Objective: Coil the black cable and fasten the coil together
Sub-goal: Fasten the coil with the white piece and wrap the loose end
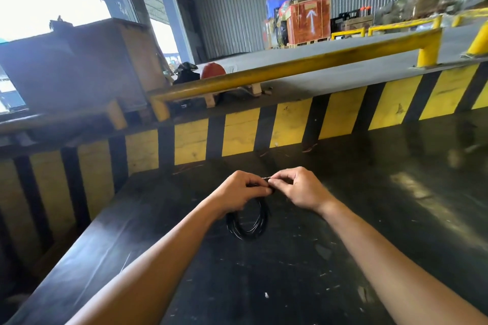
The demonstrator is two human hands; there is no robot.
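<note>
A thin black cable (248,221), wound into a small coil of several loops, hangs below my hands over the dark tabletop (303,272). My left hand (243,190) grips the top of the coil, fingers closed around the bundled loops. My right hand (298,187) pinches a thin pale tie or wire end (267,178) right at the top of the coil, touching my left fingertips. The part of the coil inside my left fist is hidden.
A black-and-yellow striped wall (264,129) borders the table at the back and left. Above it runs a yellow rail (290,66). A brown crate (87,60) stands at the left, and an orange crate (309,21) far behind.
</note>
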